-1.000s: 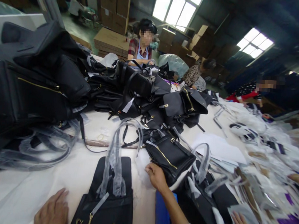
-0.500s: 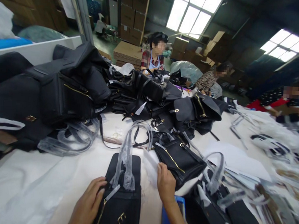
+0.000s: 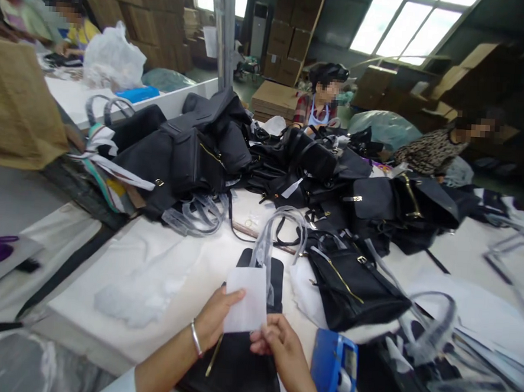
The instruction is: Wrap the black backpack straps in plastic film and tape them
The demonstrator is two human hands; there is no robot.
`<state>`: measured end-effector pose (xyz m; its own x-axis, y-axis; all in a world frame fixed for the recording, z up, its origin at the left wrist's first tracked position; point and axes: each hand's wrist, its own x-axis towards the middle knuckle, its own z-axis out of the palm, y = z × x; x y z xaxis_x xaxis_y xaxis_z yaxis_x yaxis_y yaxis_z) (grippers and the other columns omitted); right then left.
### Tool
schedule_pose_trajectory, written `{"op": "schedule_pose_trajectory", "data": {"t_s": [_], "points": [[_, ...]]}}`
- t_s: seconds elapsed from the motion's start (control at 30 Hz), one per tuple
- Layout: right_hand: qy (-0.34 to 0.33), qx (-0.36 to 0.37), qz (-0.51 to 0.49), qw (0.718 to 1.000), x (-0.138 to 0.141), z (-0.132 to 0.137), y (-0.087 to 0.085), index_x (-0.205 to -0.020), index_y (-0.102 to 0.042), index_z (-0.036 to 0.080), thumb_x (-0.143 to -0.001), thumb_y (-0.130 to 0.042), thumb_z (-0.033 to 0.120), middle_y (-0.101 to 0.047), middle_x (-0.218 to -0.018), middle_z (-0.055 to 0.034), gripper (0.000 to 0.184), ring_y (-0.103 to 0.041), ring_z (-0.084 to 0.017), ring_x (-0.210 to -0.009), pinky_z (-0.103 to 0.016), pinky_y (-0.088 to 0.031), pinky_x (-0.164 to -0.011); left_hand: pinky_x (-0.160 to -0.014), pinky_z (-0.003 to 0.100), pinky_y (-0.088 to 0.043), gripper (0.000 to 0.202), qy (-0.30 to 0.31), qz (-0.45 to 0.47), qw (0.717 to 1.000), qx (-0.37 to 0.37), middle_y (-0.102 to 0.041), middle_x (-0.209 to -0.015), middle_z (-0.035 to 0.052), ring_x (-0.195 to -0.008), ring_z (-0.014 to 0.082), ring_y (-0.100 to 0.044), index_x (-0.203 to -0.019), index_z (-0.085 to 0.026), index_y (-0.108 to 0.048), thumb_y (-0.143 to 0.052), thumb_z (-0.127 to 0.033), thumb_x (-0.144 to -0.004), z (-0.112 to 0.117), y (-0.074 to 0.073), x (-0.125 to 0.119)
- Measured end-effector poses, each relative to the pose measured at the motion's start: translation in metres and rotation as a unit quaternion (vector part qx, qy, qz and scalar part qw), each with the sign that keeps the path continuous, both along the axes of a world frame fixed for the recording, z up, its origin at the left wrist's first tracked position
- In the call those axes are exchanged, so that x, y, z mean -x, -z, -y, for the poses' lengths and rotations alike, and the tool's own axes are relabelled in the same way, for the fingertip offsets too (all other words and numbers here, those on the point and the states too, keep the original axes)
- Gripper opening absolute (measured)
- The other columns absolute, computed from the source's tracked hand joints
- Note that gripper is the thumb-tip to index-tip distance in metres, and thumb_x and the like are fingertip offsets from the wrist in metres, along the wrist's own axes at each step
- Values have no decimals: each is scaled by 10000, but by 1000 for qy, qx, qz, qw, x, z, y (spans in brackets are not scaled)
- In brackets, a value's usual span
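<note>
A black leather backpack [image 3: 251,367] with gold zip lies on the table below me, its top handles [image 3: 262,246] wrapped in clear plastic. Over it I hold up a small white sheet of paper [image 3: 247,307], which hides part of the flap and the buckle. My left hand [image 3: 220,314] grips its left edge, thumb on the front. At the lower right corner, my right hand [image 3: 277,339] is closed with its fingertips against the paper. Just right of that hand sits a blue tape dispenser-like holder [image 3: 322,365]. Another black bag [image 3: 349,281] lies beyond it.
Black bags [image 3: 202,151] are heaped across the back and left of the table [image 3: 150,289]. More plastic-wrapped handles [image 3: 440,325] and white sheets [image 3: 473,297] lie at the right. Two co-workers, one in plaid [image 3: 303,108], one in patterned clothing [image 3: 424,150], are across the table.
My view has swung left. The right hand has come in from beside the other black bag, and a white paper is now held over the backpack. My left hand has left the backpack's edge and grips the paper.
</note>
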<state>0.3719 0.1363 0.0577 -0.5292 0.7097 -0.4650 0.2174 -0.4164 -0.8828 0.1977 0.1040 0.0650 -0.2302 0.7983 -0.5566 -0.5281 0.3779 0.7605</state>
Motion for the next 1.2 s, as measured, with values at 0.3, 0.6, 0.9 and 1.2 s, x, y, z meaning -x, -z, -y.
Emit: {"op": "schedule_pose_trajectory", "data": {"t_s": [0.3,0.6,0.9,1.2], "points": [[-217,-228,301,900,59,8,24,-868,-553,185,-837,-498,413,-687,-791,-61,236,-666,-205,-690,-283,-441,-625,-826,382,-474,379,-8,-166,986,18,-741,-915,75,-873,270,-663,-1061,-105,-638,-607,-304,-739,54,7,101],[-104,-77,243,961,118,34,53,-1231,-431,155,-608,-669,220,-630,-854,-57,670,-612,-250,-870,-372,-447,-791,-1016,419,-336,378,13,-285,957,52,-677,-1105,130,-1135,316,-543,-1035,-121,-630,-589,-327,-720,89,34,127],[-56,132,-40,989,105,33,23,-1031,-564,189,-678,-622,244,-497,-717,37,363,-453,-67,-542,-172,-383,-493,-691,357,-489,396,87,-9,996,-8,-723,-778,66,-678,229,-645,-1077,-103,-609,-560,-268,-720,82,16,118],[-31,-127,56,990,97,41,-11,-720,-461,195,-697,-700,302,-375,-600,84,262,-364,-77,-522,-193,-291,-478,-682,278,-424,398,115,-26,991,-66,-691,-753,0,-698,179,-593,-1052,-141,-640,-500,-142,-680,50,20,101]]}}
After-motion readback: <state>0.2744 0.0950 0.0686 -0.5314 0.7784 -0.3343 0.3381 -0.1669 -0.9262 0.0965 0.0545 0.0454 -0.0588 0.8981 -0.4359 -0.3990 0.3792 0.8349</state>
